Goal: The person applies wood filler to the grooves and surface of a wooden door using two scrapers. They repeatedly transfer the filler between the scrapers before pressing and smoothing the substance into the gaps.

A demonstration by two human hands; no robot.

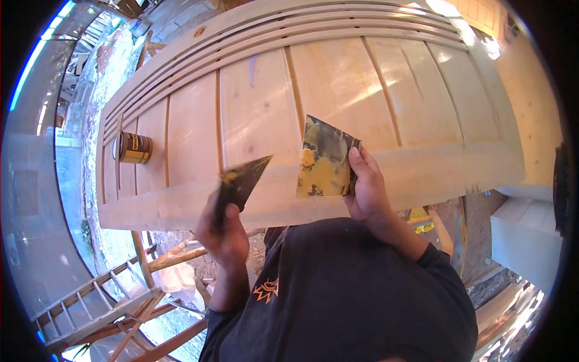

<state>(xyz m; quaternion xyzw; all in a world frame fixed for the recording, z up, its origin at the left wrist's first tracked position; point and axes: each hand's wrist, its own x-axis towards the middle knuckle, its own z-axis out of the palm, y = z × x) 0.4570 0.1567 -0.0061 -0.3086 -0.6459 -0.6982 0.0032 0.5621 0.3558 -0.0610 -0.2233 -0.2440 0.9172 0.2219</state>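
My left hand (226,238) is closed around a dark putty knife (244,180), whose pointed corner is tilted up to the right. My right hand (369,190) grips the edge of a wide, flat putty spreader (322,160) smeared with yellowish filler. Both tools are held apart, above the near edge of a pale wooden door (259,130) with grooved panels and slats. A small labelled can (135,148) lies or stands on the door at the left, with a thin wooden stick (119,151) by its mouth.
A ladder (90,304) and wooden trestle pieces (175,258) are at the lower left. A white box-like block (525,238) stands at the right. Planks (500,314) lie at the lower right, and a grey sheet wall (30,193) runs along the left.
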